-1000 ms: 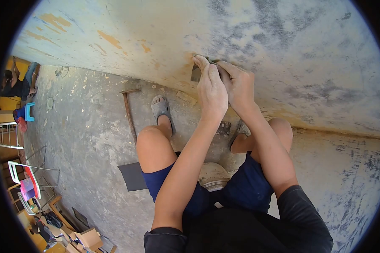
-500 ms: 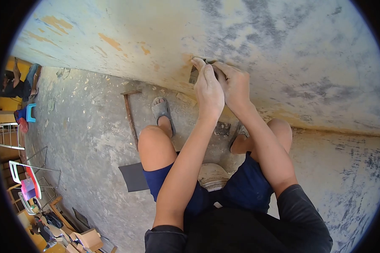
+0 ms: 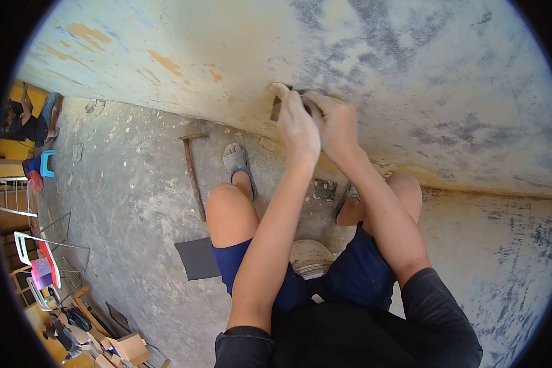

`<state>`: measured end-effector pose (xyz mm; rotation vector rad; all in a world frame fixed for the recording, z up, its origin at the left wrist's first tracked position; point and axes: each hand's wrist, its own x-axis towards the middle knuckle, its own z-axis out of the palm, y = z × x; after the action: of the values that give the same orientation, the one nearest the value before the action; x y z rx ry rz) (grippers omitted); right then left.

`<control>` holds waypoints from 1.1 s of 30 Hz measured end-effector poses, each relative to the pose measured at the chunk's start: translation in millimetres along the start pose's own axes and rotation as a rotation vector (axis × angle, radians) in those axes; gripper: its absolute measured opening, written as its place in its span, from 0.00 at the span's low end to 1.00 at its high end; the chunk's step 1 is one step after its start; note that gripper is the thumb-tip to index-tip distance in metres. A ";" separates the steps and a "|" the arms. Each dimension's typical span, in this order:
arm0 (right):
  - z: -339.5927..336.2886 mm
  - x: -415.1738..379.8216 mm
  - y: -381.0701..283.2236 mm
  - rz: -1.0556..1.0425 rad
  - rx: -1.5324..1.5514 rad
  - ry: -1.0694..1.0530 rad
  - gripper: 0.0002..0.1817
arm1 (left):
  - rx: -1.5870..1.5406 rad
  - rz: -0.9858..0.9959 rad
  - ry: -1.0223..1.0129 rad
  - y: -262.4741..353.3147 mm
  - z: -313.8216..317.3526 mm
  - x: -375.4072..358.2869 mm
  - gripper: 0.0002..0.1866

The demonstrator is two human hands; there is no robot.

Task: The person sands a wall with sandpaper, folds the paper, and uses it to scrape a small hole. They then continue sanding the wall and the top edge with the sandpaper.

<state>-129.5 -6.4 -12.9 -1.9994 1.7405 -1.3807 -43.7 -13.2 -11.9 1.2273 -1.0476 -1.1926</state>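
My left hand (image 3: 299, 129) and my right hand (image 3: 338, 124) are side by side against the patchy painted wall (image 3: 227, 49). Both are closed around a dark piece of what looks like sandpaper (image 3: 276, 109), pressed to the wall's surface. Its edge shows left of my left fingers; the rest is covered by my hands. Pale dust coats my fingers. On the floor beside my leg lies a larger dark grey sheet (image 3: 196, 259), like sandpaper too.
A hammer-like tool with a long wooden handle (image 3: 193, 178) lies on the concrete floor (image 3: 122, 202). A dark scrap (image 3: 324, 189) sits between my feet. Leftward are a blue stool (image 3: 47, 164), a white-framed chair (image 3: 40, 260), cardboard boxes (image 3: 130, 348) and another person (image 3: 27, 122).
Both hands have shifted slightly left along the wall, with the sandpaper between them. The view has moved a little too. The things on the floor stay where they were.
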 end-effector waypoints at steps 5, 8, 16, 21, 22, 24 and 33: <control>-15.6 -15.5 5.8 0.095 -0.061 -0.023 0.08 | 0.035 -0.025 -0.021 -7.8 7.3 -9.4 0.35; -32.6 -18.9 4.8 0.194 -0.054 -0.026 0.09 | 0.048 0.033 -0.147 -10.8 20.5 -31.1 0.37; -0.7 -0.5 -3.4 0.045 -0.041 -0.011 0.09 | -0.034 -0.022 -0.060 1.7 -2.3 -6.0 0.37; -20.4 -14.5 7.7 0.130 -0.062 0.023 0.07 | -0.067 -0.299 -0.207 17.3 1.1 -20.2 0.36; -25.8 -17.4 8.4 0.165 -0.047 0.053 0.07 | -0.022 -0.167 -0.209 3.9 11.2 -26.9 0.36; -33.4 -19.4 4.5 0.217 -0.014 0.054 0.06 | 0.071 0.092 -0.208 -9.9 23.7 -36.1 0.35; -4.7 -4.5 -0.6 0.045 0.027 -0.001 0.09 | -0.037 0.017 -0.054 -5.1 1.7 -5.9 0.37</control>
<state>-131.9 -0.3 -12.2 -1.9344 1.7454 -1.3818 -46.5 -7.3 -16.6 1.1607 -1.0695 -1.2328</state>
